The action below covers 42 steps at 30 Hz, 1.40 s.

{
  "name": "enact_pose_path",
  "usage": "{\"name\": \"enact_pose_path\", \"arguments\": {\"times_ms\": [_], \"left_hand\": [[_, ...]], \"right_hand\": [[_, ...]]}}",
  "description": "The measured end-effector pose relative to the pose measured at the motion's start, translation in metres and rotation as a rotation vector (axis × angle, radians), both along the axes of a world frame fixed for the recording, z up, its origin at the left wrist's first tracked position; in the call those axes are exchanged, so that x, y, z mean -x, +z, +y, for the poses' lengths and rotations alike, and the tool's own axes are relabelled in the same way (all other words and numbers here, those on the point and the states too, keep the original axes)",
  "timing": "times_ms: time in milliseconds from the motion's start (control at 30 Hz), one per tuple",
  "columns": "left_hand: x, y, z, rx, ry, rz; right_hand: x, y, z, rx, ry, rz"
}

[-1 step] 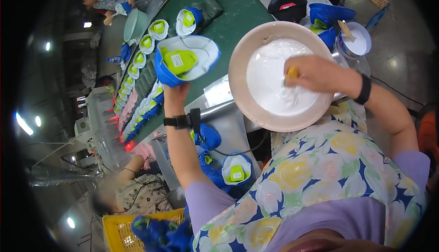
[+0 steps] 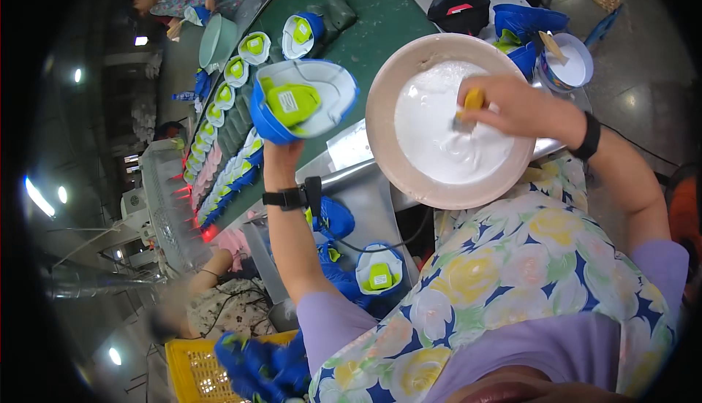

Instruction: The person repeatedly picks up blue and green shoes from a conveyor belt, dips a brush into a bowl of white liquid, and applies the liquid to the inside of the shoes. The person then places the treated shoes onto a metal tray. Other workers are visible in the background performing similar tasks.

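Dipping a yellow-handled brush (image 2: 472, 103) into white glue, the right hand (image 2: 515, 107) is closed around the handle at centre right of the head view, its bristles down in the wide beige bowl (image 2: 387, 74) of white liquid. The left hand (image 2: 281, 158), at centre left, is wrapped shut on the heel of a blue shoe with a white and lime-green sole (image 2: 303, 100), sole turned up toward the camera. Loading the brush looks like the step in hand; the next move would call for carrying it across to the upturned sole without dripping and spreading evenly. Beyond them, toward the upper left, a green conveyor belt (image 2: 373, 19) carries a row of similar shoes (image 2: 234, 74). A yellow plastic crate (image 2: 194, 363) sits at lower left.
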State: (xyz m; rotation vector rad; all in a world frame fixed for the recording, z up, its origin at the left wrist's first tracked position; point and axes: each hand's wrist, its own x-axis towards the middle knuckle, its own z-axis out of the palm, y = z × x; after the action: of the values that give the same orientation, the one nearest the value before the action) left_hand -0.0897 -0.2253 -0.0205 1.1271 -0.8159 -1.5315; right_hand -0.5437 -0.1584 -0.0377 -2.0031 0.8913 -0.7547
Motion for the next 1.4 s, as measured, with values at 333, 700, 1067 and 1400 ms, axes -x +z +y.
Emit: {"name": "enact_pose_path", "arguments": {"times_ms": [333, 700, 1067, 1400], "left_hand": [[0.104, 0.02, 0.03, -0.091, -0.53, -0.076], [0.147, -0.026, 0.035, 0.48, -0.188, -0.471], [0.174, -0.025, 0.037, 0.827, 0.169, -0.469], [0.135, -0.018, 0.034, -0.228, -0.318, 0.158]], "right_hand": [[0.009, 0.06, -0.041, 0.34, -0.077, -0.314], [0.01, 0.028, -0.037, 0.189, -0.539, -0.266], [-0.01, 0.023, -0.008, -0.33, -0.491, -0.549], [0.016, 0.028, -0.022, 0.242, -0.298, -0.598]]}}
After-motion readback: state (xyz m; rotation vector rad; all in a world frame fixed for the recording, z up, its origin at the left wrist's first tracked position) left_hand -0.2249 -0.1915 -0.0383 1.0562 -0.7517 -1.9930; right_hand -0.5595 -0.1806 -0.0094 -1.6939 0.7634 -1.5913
